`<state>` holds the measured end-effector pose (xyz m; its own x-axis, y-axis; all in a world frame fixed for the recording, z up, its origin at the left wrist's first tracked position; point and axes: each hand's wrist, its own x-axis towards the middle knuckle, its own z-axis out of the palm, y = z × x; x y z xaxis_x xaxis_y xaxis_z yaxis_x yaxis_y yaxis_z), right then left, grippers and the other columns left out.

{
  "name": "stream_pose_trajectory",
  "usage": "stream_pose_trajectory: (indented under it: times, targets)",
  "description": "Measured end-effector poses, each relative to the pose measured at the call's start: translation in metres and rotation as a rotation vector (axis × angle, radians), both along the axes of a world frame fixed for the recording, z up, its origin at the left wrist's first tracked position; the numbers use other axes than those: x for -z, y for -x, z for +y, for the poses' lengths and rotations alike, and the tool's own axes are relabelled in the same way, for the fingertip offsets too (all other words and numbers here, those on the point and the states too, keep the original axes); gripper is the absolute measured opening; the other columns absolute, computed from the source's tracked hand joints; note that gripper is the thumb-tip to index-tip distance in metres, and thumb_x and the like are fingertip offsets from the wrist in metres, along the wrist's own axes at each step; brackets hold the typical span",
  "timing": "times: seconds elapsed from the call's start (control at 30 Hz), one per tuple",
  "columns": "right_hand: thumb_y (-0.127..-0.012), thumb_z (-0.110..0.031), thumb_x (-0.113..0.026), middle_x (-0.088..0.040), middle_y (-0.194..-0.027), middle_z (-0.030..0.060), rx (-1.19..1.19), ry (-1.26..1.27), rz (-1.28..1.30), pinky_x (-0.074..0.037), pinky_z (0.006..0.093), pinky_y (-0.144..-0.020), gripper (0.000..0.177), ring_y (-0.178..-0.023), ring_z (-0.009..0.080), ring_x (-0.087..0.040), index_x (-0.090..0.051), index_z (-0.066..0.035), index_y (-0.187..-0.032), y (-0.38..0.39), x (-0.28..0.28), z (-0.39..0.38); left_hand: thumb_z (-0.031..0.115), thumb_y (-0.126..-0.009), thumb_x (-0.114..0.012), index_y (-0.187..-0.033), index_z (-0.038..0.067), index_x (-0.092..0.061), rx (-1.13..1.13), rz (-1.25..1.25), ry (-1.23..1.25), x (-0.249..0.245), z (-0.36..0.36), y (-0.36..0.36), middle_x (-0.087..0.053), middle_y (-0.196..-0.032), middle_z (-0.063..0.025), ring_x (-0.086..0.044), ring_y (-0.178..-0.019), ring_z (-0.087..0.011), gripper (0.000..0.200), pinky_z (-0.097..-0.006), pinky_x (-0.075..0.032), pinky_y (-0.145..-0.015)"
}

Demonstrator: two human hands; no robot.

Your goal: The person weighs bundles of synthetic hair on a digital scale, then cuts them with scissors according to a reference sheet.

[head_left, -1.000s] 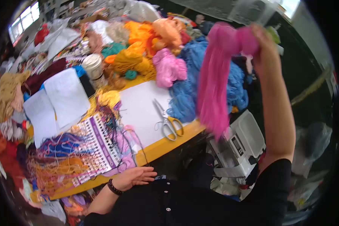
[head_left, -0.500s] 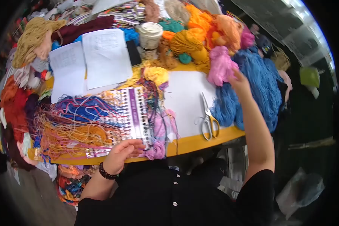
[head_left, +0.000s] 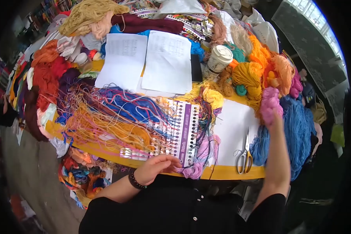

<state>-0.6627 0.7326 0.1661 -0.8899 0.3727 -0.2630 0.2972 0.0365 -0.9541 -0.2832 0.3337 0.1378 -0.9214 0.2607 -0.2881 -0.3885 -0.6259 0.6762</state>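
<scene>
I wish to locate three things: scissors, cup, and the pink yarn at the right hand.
Scissors [head_left: 246, 152]: head view, near the pivot.
Cup [head_left: 216, 65]: head view, outer wall.
Pink yarn [head_left: 271, 102]: head view, middle part.

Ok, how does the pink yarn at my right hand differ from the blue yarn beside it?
The pink yarn is a small bunch; the blue yarn is a much bigger heap. The pink yarn looks compact and crumpled, while the blue yarn spreads in long loose strands. The right hand is at the pink yarn, partly covering it, whereas most of the blue yarn shows. Both are yarn.
</scene>
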Motion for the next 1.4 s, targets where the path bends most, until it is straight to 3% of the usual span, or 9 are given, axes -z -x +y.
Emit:
stream_pose_trajectory:
  times: [0.3, 0.37, 0.43, 0.5, 0.73, 0.87, 1.1, 1.3, 1.4]
  targets:
    - [-0.092, -0.016, -0.051, -0.051, -0.129, 0.0107, -0.024, -0.083, 0.816, -0.04, 0.0335, -0.099, 0.049, -0.115, 0.022, -0.052, -0.039, -0.002, -0.137, -0.106, -0.313, 0.015, 0.013, -0.097, -0.043, -0.116, 0.001, -0.055, -0.086, 0.132, 0.095, -0.006, 0.01, 0.012, -0.061, -0.11, -0.0068, -0.058, -0.098, -0.013, 0.026, -0.0287, -0.046, -0.089]
    - [-0.072, -0.029, -0.079, -0.063, -0.107, 0.0216, 0.059, -0.865, 1.162, -0.049, 0.0367, -0.084, 0.064, -0.09, 0.0259, -0.06, -0.055, 0.008, -0.118, -0.094, -0.354, 0.084, 0.012, -0.097, -0.042, -0.112, 0.0, -0.056, -0.145, 0.157, 0.078, -0.017, 0.015, 0.015, -0.061, -0.108, -0.007, -0.058, -0.095, -0.0125, 0.024, -0.0277, -0.047, -0.087]
    - [-0.076, -0.018, -0.074, -0.063, -0.102, 0.0193, 0.057, -0.955, 1.145, -0.05, 0.037, -0.082, 0.044, -0.089, 0.0247, -0.06, -0.058, 0.009, -0.107, -0.142, -0.39, 0.088, 0.011, -0.096, -0.042, -0.111, 0.0, -0.057, -0.144, 0.18, 0.065, -0.023, 0.02, 0.02, -0.062, -0.107, -0.0077, -0.059, -0.096, -0.0128, 0.023, -0.0277, -0.047, -0.087]
    - [-0.075, -0.01, -0.073, -0.064, -0.099, 0.0165, 0.134, -0.979, 1.531, -0.05, 0.037, -0.081, 0.037, -0.089, 0.0243, -0.06, -0.059, 0.007, -0.104, -0.183, -0.407, 0.079, 0.013, -0.096, -0.044, -0.111, -0.001, -0.056, -0.114, 0.215, 0.072, -0.029, 0.031, 0.023, -0.062, -0.106, -0.0101, -0.059, -0.095, -0.0145, 0.024, -0.0298, -0.047, -0.087]
    - [-0.077, -0.015, -0.071, -0.064, -0.097, 0.0144, 0.188, -1.031, 1.627, -0.051, 0.0329, -0.078, 0.031, -0.087, 0.0234, -0.062, -0.06, 0.003, -0.101, -0.307, -0.371, 0.052, 0.01, -0.095, -0.046, -0.113, -0.001, -0.056, 0.183, 0.409, 0.135, -0.066, 0.084, 0.04, -0.062, -0.108, -0.0079, -0.059, -0.092, -0.0103, 0.023, -0.0248, -0.048, -0.085]
    - [-0.088, -0.017, -0.056, -0.05, -0.124, 0.0135, 0.001, -0.647, 0.985, -0.038, 0.0364, -0.098, 0.047, -0.113, 0.025, -0.05, -0.043, 0.001, -0.13, -0.35, -0.291, 0.14, 0.008, -0.091, -0.053, -0.115, 0.001, -0.055, 0.281, 0.615, 0.244, -0.083, 0.127, 0.055, -0.06, -0.109, -0.0048, -0.058, -0.09, -0.0091, 0.026, -0.0239, -0.048, -0.083]
    - [-0.061, -0.002, -0.053, -0.053, -0.083, 0.0117, -0.674, -0.75, 0.671, -0.038, 0.0279, -0.069, 0.013, -0.076, 0.0215, -0.051, -0.053, -0.003, -0.074, -0.424, -0.214, 0.007, 0.015, -0.073, -0.07, -0.135, 0.006, -0.037, 0.325, 1.227, 0.27, -0.148, 0.21, 0.031, -0.051, -0.123, -0.0147, -0.053, -0.112, -0.026, 0.071, -0.0347, -0.045, -0.091]
    - [-0.071, 0.0, -0.058, -0.057, -0.111, 0.0144, -0.331, -0.585, 0.735, -0.041, 0.0326, -0.09, 0.025, -0.104, 0.024, -0.054, -0.058, -0.001, -0.095, -0.445, -0.185, 0.042, 0.009, -0.078, -0.062, -0.112, 0.002, -0.056, 0.383, 1.275, 0.38, -0.168, 0.262, 0.04, -0.062, -0.099, -0.0121, -0.062, -0.092, -0.023, 0.036, -0.0319, -0.048, -0.08]
    - [-0.075, -0.013, -0.068, -0.047, -0.129, 0.0106, -0.337, -0.381, 0.778, -0.039, 0.0332, -0.094, 0.056, -0.117, 0.0209, -0.047, -0.043, -0.003, -0.124, -0.432, -0.17, 0.065, 0.005, -0.081, -0.056, -0.108, 0.003, -0.06, 0.502, 1.266, 0.575, -0.206, 0.267, 0.065, -0.062, -0.098, -0.0056, -0.06, -0.088, -0.0126, 0.028, -0.0269, -0.049, -0.078]
